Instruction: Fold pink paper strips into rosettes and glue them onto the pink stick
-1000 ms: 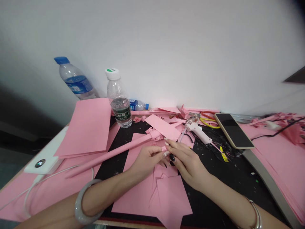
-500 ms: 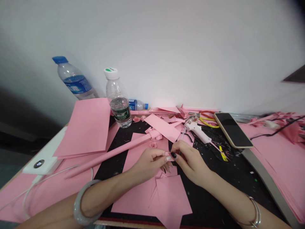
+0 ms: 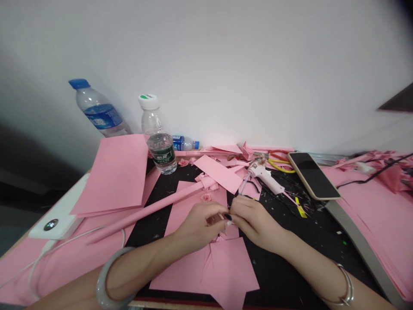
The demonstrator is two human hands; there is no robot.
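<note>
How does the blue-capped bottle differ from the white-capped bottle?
The blue-capped bottle looks tilted, its base hidden behind pink paper; the white-capped bottle stands upright in full view. The blue-capped bottle has a blue label, the white-capped bottle a dark one. Both are clear plastic, caps on.

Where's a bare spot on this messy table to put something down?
Biggest: the black mat between the right hand and the long grey metal ruler, only specks there. Smaller: between the rolled pink paper tube and the clear plastic bottle. Crowded around the white glue gun, and where the left hand joins it pinching a small pink paper scrap.
</note>
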